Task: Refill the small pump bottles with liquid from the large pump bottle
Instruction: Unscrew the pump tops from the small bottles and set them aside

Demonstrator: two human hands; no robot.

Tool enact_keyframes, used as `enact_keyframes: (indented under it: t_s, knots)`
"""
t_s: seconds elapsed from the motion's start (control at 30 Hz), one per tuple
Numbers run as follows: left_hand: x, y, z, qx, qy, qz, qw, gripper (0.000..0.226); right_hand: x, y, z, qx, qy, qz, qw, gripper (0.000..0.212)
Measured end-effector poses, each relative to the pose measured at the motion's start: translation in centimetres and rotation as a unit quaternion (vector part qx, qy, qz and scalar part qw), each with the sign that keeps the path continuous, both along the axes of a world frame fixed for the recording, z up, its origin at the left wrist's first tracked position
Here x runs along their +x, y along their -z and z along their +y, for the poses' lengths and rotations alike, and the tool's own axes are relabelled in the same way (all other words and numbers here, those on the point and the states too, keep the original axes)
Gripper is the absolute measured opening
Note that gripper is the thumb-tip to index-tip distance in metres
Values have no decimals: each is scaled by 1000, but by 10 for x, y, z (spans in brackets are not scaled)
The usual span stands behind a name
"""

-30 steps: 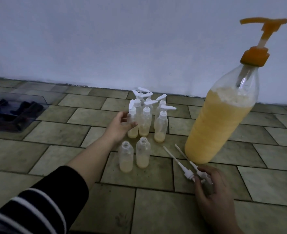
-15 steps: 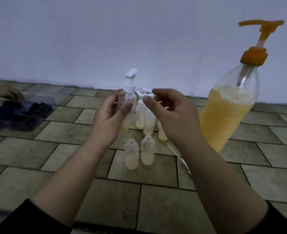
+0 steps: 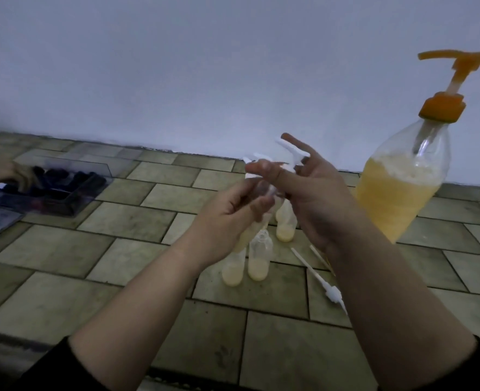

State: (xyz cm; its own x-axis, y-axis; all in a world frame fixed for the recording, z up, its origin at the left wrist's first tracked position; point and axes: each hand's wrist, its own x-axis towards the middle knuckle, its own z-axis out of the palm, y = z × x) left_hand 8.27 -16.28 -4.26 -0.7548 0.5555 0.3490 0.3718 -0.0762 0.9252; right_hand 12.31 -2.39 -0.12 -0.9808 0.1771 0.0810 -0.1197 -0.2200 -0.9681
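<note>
the left hand (image 3: 233, 215) is wrapped around a small bottle (image 3: 257, 218) held up off the floor, its fingers curled round the clear body, a little pale yellow liquid showing below the palm. the bottle tilts, its top leaning up and to the right, toward the right hand (image 3: 309, 193). that hand pinches the white pump top (image 3: 289, 158) between thumb and forefinger, the other fingers splayed loosely — it looks like the pump is being unscrewed or drawn out, though motion blur hides whether it is already free of the neck.

the relation that matters: the bottle's long axis runs from the left palm up into the right fingers, so the pump has to come out along that same slanted line.

the large bottle (image 3: 396, 187) with the orange pump (image 3: 444, 105) stands just to the right of the right hand, nearer to it than to the left. below the hands on the tiled floor (image 3: 120, 218) stand two open bottles (image 3: 258, 258), with more behind them — and loose pump stems (image 3: 317, 275) lie under the right forearm. far to the left another person's hand (image 3: 18, 176) reaches into a clear tray (image 3: 72, 190).
</note>
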Motion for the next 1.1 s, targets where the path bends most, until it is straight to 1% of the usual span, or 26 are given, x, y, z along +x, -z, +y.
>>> enact_keyframes:
  t_s: [0.03, 0.07, 0.1, 0.17, 0.27, 0.33, 0.4, 0.47, 0.5, 0.57, 0.63, 0.7, 0.77, 0.83, 0.9, 0.93, 0.97, 1.03, 1.1]
  knots:
    - [2, 0, 1, -2, 8, 7, 1000, 21, 0, 0, 1, 15, 13, -1, 1000, 102]
    - [2, 1, 2, 3, 1, 2, 1000, 22, 1, -1, 3, 27, 33, 0, 999, 99]
    - [0, 1, 1, 12, -15, -12, 1000, 24, 3, -3, 7, 30, 53, 6, 998, 93]
    - [-3, 2, -1, 18, -42, -31, 998, 34, 8, -6, 13, 22, 68, 27, 997, 78]
    - [-8, 3, -2, -40, -60, 26, 997, 46, 14, -9, 13, 59, 66, 55, 995, 61]
    - [-11, 1, -2, -70, -72, 58, 993, 41, 17, -11, 13, 68, 85, 90, 990, 52]
    - [-16, -1, -3, -86, -94, 68, 990, 35, 22, -17, 18, 21, 109, 137, 984, 48]
    - [-25, 2, -7, -82, -113, 46, 989, 35, 30, -24, 25, -4, 140, 183, 973, 45]
    - [-30, 3, -9, -76, -119, 29, 990, 36, 35, -27, 30, 1, 157, 205, 966, 44]
    - [-42, 7, -13, -60, -130, -3, 990, 40, 47, -29, 40, 44, 198, 232, 951, 39]
    - [-53, 15, -15, -28, -138, -47, 989, 36, 60, -21, 49, 108, 243, 200, 943, 34]
    - [-61, 25, -17, -19, -143, -93, 985, 32, 73, -2, 57, 157, 277, 126, 940, 29]
    - [-67, 40, -20, -68, -147, -113, 980, 27, 82, 25, 63, 214, 304, 36, 928, 26]
    - [-71, 56, -22, -125, -141, -118, 975, 28, 88, 56, 65, 305, 311, -31, 899, 22]
    - [-74, 66, -21, -161, -128, -121, 971, 29, 92, 85, 64, 421, 317, -35, 849, 16]
    - [-75, 69, -20, -172, -121, -122, 970, 30, 92, 99, 65, 461, 327, -21, 825, 16]
    - [-78, 72, -20, -179, -114, -123, 969, 31, 92, 111, 65, 483, 334, -10, 809, 20]
    - [-84, 75, -20, -189, -98, -131, 968, 36, 91, 128, 63, 503, 326, -9, 801, 30]
    - [-90, 74, -22, -191, -73, -143, 968, 42, 90, 139, 61, 531, 294, -27, 795, 33]
